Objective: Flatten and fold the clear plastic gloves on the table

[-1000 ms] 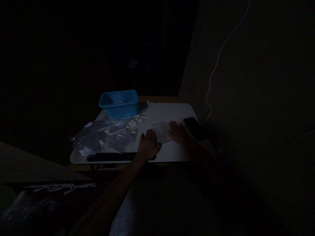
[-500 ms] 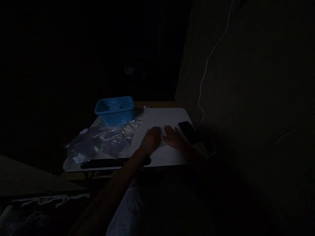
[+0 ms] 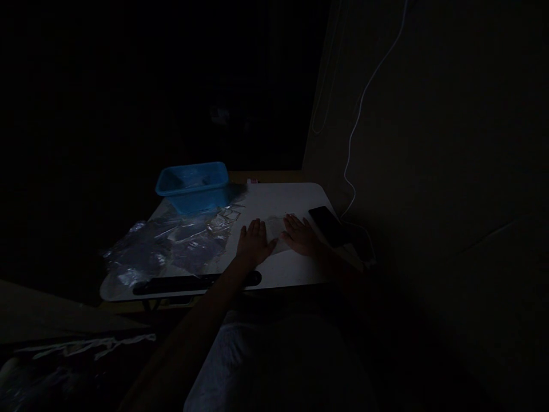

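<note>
So the piece being worked on is a clear plastic sheet (image 3: 277, 228), a bit right of the middle of the frame, lying on the white table (image 3: 283, 197). The left hand (image 3: 254, 243) is palm down at its left side, open, thumb out toward the sheet, nothing pinched. The right hand (image 3: 300, 236) is open as well, fingers apart over the sheet's right side, not gripping anything. Honestly it's so dark that nobody could tell how hard either palm is pressing, or whether the left one is on the film or just beside it.

Looks like a flattening step. If so, the person would probably do best with light, even pressure, one palm anchoring while the other strokes outward from the middle. Film this thin likely creases or slides if both hands push inward. Flat fingers should beat fingertips here, since nails could snag.

Worth watching the sides too: the loose heap of clear plastic (image 3: 189, 243) sits left of the left hand, in front of the blue bin (image 3: 197, 201), and the dark phone-like slab (image 3: 326, 224) is just right of the right hand, easy to bump on a wide stroke.
</note>
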Available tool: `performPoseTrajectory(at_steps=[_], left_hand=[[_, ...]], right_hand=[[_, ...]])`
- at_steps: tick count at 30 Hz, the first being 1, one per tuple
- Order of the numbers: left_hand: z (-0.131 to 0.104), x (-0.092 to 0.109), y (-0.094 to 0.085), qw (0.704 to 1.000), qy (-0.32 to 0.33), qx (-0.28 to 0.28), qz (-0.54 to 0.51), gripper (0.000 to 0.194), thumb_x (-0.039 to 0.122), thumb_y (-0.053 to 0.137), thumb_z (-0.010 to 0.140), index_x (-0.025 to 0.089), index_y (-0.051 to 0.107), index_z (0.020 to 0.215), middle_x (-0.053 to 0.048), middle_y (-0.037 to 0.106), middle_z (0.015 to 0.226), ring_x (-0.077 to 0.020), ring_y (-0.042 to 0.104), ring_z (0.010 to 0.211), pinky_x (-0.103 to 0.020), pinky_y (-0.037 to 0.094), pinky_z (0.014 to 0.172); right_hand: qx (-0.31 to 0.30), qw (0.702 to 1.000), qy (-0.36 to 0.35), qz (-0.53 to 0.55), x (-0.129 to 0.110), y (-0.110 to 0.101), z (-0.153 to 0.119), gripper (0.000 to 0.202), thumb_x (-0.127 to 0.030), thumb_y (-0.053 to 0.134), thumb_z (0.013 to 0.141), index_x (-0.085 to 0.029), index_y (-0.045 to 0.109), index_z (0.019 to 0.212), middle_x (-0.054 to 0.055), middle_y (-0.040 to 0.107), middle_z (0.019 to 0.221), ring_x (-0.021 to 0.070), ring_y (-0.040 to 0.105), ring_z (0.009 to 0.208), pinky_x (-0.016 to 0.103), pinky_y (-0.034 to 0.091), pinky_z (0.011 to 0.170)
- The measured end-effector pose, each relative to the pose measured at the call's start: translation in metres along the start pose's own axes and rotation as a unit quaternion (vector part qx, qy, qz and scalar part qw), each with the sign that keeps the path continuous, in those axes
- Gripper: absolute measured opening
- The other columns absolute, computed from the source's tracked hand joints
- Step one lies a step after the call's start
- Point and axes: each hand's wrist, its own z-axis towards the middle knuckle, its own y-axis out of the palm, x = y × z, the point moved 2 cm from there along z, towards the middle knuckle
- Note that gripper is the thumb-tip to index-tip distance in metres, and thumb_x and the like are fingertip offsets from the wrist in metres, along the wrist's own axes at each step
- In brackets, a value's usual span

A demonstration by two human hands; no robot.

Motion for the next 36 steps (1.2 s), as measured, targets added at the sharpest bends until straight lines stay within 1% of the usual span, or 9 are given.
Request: performPoseTrajectory(at_steps=[8, 11, 14, 19, 24, 29, 32, 36], left_hand=[[-0.0006, 0.0013, 0.0019, 1.0, -0.018, 0.001, 0.011, 0.075, 0.055, 0.016, 0.084, 0.001, 0.025, 0.135, -0.019, 0.024, 0.143, -0.0281, 0.018, 0.133, -0.046, 0.017, 0.105], [-0.0007, 0.0015, 0.0012, 0.999, -0.032, -0.009, 0.016, 0.078, 0.057, 0.016, 0.083, 0.0, 0.025, 0.135, -0.02, 0.023, 0.143, -0.0286, 0.018, 0.133, -0.046, 0.017, 0.105], [-0.0004, 0.0017, 0.0012, 0.999, -0.041, -0.008, 0.026, 0.078, 0.058, 0.017, 0.082, 0.001, 0.025, 0.135, -0.02, 0.023, 0.142, -0.0291, 0.017, 0.133, -0.046, 0.016, 0.105], [0.0002, 0.0015, 0.003, 0.999, -0.042, -0.007, 0.021, 0.079, 0.059, 0.018, 0.082, 0.002, 0.025, 0.135, -0.019, 0.024, 0.142, -0.029, 0.017, 0.133, -0.046, 0.016, 0.105], [-0.0003, 0.0011, 0.0039, 0.999, -0.04, 0.004, 0.008, 0.082, 0.061, 0.018, 0.081, 0.0, 0.025, 0.135, -0.021, 0.023, 0.142, -0.0295, 0.017, 0.133, -0.046, 0.015, 0.105], [-0.0009, 0.0019, 0.0034, 0.999, -0.038, 0.001, 0.01, 0.082, 0.06, 0.018, 0.081, -0.001, 0.024, 0.135, -0.021, 0.023, 0.142, -0.0297, 0.017, 0.132, -0.047, 0.015, 0.105], [-0.0008, 0.0024, 0.0024, 0.999, -0.039, -0.003, 0.012, 0.081, 0.06, 0.016, 0.081, -0.001, 0.024, 0.135, -0.021, 0.023, 0.142, -0.0298, 0.017, 0.133, -0.047, 0.015, 0.105], [-0.0013, 0.0026, 0.0006, 0.999, -0.041, -0.006, 0.011, 0.081, 0.059, 0.016, 0.081, -0.001, 0.024, 0.135, -0.021, 0.023, 0.142, -0.0296, 0.018, 0.132, -0.046, 0.015, 0.105]], right_hand=[[-0.002, 1.0, 0.002, -0.014, -0.0005, -0.0014, 0.0008, 0.052, -0.04, 0.023, 0.091, -0.01, 0.039, 0.13, 0.015, 0.036, 0.138, 0.0258, 0.032, 0.128, 0.048, 0.026, 0.101], [-0.002, 1.0, 0.003, -0.014, -0.0003, -0.0008, 0.001, 0.051, -0.039, 0.024, 0.091, -0.009, 0.039, 0.13, 0.015, 0.036, 0.138, 0.0259, 0.032, 0.128, 0.048, 0.027, 0.101], [-0.001, 1.0, 0.007, -0.015, 0.0008, 0.0013, 0.0014, 0.053, -0.04, 0.024, 0.091, -0.008, 0.039, 0.13, 0.016, 0.036, 0.138, 0.0265, 0.031, 0.128, 0.048, 0.027, 0.101], [0.007, 1.0, 0.009, -0.018, 0.0022, 0.0039, 0.0021, 0.055, -0.043, 0.024, 0.09, -0.007, 0.04, 0.129, 0.017, 0.038, 0.136, 0.0271, 0.033, 0.127, 0.047, 0.027, 0.1], [0.019, 0.999, 0.006, -0.028, 0.0033, 0.0057, 0.002, 0.057, -0.046, 0.024, 0.09, -0.007, 0.041, 0.128, 0.018, 0.039, 0.135, 0.0279, 0.033, 0.126, 0.047, 0.027, 0.1], [0.01, 0.999, 0.021, -0.03, 0.0037, 0.0069, 0.0031, 0.058, -0.048, 0.026, 0.089, -0.008, 0.04, 0.129, 0.018, 0.039, 0.135, 0.0271, 0.032, 0.127, 0.045, 0.027, 0.1], [0.0, 0.999, 0.039, -0.029, 0.0022, 0.0061, 0.004, 0.061, -0.049, 0.025, 0.089, -0.006, 0.04, 0.129, 0.019, 0.038, 0.136, 0.0275, 0.032, 0.127, 0.045, 0.027, 0.1], [0.008, 0.997, 0.07, -0.025, 0.0, 0.004, 0.0047, 0.061, -0.048, 0.024, 0.089, -0.005, 0.041, 0.128, 0.02, 0.039, 0.135, 0.0278, 0.034, 0.126, 0.045, 0.028, 0.1]])
